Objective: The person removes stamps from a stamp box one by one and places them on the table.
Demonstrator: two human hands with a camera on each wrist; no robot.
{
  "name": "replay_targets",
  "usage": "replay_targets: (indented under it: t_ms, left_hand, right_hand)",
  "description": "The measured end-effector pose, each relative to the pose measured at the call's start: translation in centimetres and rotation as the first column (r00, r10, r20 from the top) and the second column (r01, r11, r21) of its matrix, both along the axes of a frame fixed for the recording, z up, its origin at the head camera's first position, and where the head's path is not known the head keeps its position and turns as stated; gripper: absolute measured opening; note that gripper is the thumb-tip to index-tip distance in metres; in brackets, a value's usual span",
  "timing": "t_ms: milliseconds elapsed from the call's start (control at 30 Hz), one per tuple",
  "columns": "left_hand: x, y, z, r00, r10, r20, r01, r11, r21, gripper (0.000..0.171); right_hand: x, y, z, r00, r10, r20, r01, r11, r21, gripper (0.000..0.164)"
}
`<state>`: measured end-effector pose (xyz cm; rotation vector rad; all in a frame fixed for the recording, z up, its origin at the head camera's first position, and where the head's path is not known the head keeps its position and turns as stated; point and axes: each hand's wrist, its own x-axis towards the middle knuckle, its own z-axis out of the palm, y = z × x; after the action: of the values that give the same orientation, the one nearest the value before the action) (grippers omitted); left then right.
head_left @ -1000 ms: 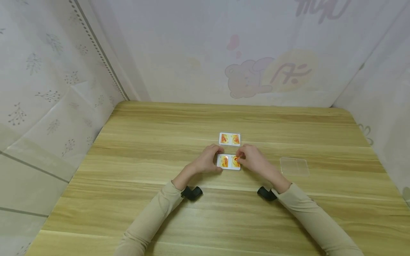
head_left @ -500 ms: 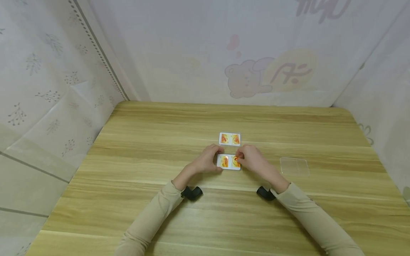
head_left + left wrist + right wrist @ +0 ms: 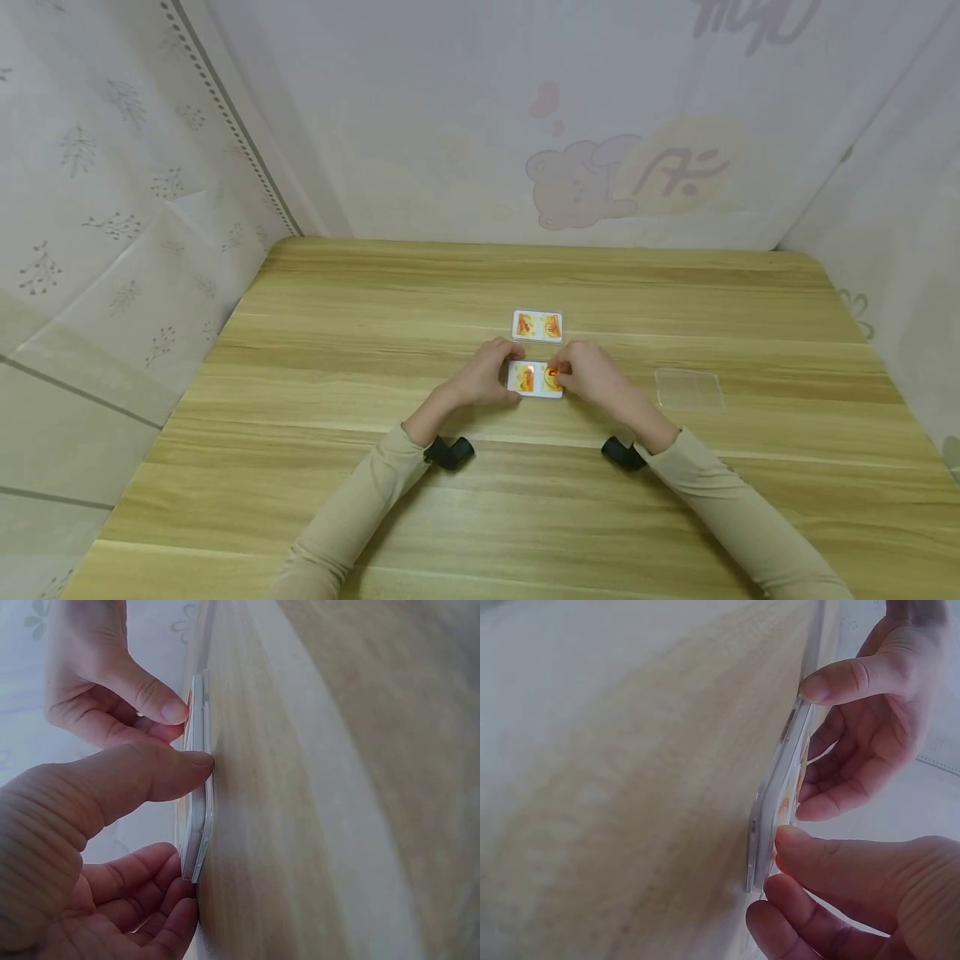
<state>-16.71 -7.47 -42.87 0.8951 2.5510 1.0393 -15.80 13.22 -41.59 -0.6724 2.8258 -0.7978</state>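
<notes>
A flat white card (image 3: 534, 390) with two orange-yellow pictures lies in a clear, shallow plastic case (image 3: 203, 844) on the table. My left hand (image 3: 482, 375) holds its left end, thumb at the near long edge and fingers at the far one. At the right end, my right hand (image 3: 596, 375) has curled fingers, and its thumb tip (image 3: 793, 837) meets the orange picture. An orange edge shows beside that thumb in the left wrist view; whether it is a loose piece is too small to tell. Behind lies a second, similar picture card (image 3: 537, 326).
A clear plastic cover (image 3: 689, 391) lies on the wood-grain table (image 3: 375, 300) to the right of my right hand. Patterned curtains (image 3: 420, 125) rise behind and beside the table. A dark camera mount (image 3: 450, 454) is strapped at each wrist.
Almost nothing differs. The right fingertips have shifted very slightly left over the card's right picture; the left hand and both cards stay put.
</notes>
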Motion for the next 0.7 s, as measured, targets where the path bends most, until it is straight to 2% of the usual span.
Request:
replay_targets:
  t_ms: [333,700]
  left_hand:
    - [-0.21,0.01,-0.31,1.0,-0.002,-0.008,0.002,1.0,-0.004,0.059]
    - [-0.12,-0.03,-0.21,1.0,-0.006,-0.01,0.005,1.0,-0.003,0.059]
  right_hand:
    - [-0.15,0.03,0.24,0.999,-0.012,0.042,0.013,1.0,-0.026,0.011]
    - [-0.21,0.04,-0.07,0.998,-0.056,0.027,0.056,0.998,-0.012,0.005]
